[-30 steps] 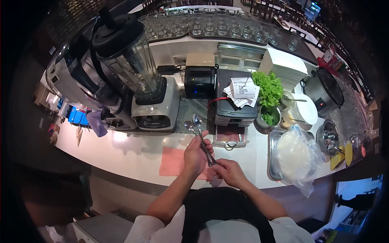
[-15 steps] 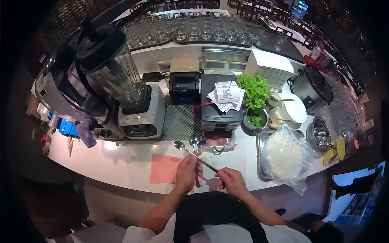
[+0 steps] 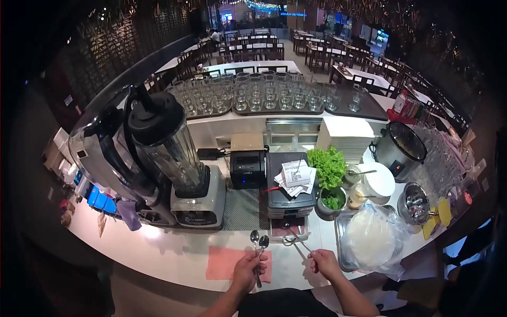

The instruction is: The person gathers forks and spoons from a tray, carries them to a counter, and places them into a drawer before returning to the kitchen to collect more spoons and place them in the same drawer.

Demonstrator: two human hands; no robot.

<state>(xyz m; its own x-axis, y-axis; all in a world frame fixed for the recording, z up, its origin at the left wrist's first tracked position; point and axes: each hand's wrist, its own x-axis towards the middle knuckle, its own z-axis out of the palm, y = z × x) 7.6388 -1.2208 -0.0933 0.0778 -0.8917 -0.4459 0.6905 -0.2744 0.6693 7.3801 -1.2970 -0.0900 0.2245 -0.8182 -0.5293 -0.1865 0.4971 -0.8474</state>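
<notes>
My left hand (image 3: 246, 270) is closed around the handles of two metal spoons (image 3: 263, 242), their bowls pointing up and away from me. Beneath that hand a pink cloth (image 3: 222, 262) lies flat on the white counter. In my right hand (image 3: 324, 263) is the handle end of a long-handled spoon (image 3: 301, 242), pinched between the fingers. Its bowl end reaches up and left over an open drawer (image 3: 300, 231) with reddish contents, at the base of a dark box (image 3: 288, 206). Paper slips (image 3: 296, 177) lie on top of the box.
A blender (image 3: 198, 203) stands left, beside a black printer (image 3: 247, 169). To the right are lettuce (image 3: 327, 164), a tray (image 3: 344, 259) with a plastic-wrapped white mass (image 3: 369, 230), a metal bowl (image 3: 414, 203) and a slow cooker (image 3: 398, 150). Glasses (image 3: 269, 95) line the back ledge.
My right hand has moved right, drawing its spoon away from the left hand's spoons and over the drawer. The view has tilted up, showing more of the dining room.
</notes>
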